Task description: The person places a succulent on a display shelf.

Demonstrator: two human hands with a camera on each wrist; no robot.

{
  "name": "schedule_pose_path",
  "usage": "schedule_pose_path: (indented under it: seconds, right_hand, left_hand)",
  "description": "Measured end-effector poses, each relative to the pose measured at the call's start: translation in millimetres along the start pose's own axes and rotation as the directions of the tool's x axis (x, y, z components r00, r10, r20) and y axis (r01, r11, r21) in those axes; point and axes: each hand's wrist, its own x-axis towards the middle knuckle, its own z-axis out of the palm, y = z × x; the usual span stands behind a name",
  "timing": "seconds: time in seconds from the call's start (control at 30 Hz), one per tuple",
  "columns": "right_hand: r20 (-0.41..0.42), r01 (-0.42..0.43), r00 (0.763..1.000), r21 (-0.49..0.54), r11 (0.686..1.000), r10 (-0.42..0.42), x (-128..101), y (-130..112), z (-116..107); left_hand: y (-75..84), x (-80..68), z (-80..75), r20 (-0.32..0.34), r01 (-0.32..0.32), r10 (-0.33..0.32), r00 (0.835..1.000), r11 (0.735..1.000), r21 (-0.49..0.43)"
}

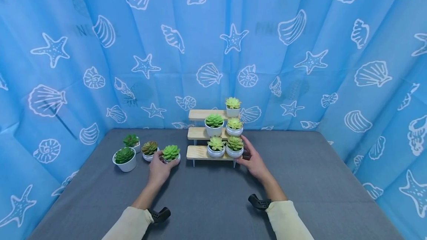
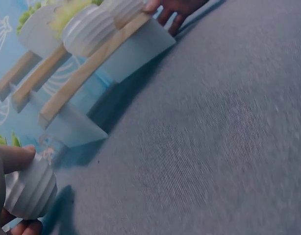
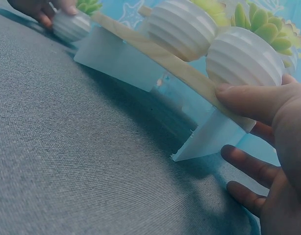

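Observation:
My left hand (image 1: 158,171) pinches a small ribbed white pot (image 2: 32,188) holding a bright green succulent (image 1: 171,152), left of a three-tier wooden stand (image 1: 198,153). At the stand's right end is my right hand (image 1: 256,164). Its thumb (image 3: 238,100) presses the front edge of the lowest board, with other fingers around the board's end and below it. Close to that thumb sits a potted succulent (image 1: 235,147), with another potted succulent (image 1: 216,147) beside it on the same board. The middle board bears two more pots, and one potted succulent (image 1: 233,106) stands at the top right.
Left of my left hand stand a reddish-green succulent (image 1: 149,149) in a white pot, a dark green one (image 1: 124,158) and another green one (image 1: 131,141) behind. Grey cloth (image 1: 207,203) covers the table. A blue shell-patterned curtain (image 1: 207,47) hangs at the back and sides.

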Motion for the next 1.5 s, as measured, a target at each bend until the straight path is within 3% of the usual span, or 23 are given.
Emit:
schedule_pose_path:
  seconds: [0.33,0.7,0.87,1.27,1.5]
  right_hand:
    - [-0.008,0.007,1.0,-0.01,1.0,-0.007,1.4,0.7,0.6]
    - [-0.011,-0.005,1.0,0.004,1.0,0.005,-3.1,-2.9,-2.2]
    - [-0.014,-0.006,1.0,-0.005,1.0,0.006,-2.3,2.3,-1.7]
    - [-0.003,0.007,1.0,0.007,1.0,-0.007,0.3,1.4,1.2]
    - [-0.019,0.018,1.0,-0.006,1.0,-0.019,-0.1,0.5,0.9]
  left_hand:
    - [25.6,4.5,-8.8,-0.029,-0.055,0.052,0.998,0.992,-0.115]
    - [95.5,29.2,-37.0,0.049,-0.13,0.136,0.989,0.984,-0.119]
    - [118.7,39.1,-39.3,0.056,-0.153,0.16,0.986,0.982,-0.112]
    - [138.1,64.6,-30.1,0.057,-0.149,0.153,0.987,0.986,-0.073]
    - [142.2,72.4,-14.5,0.049,-0.183,0.186,0.981,0.981,-0.061]
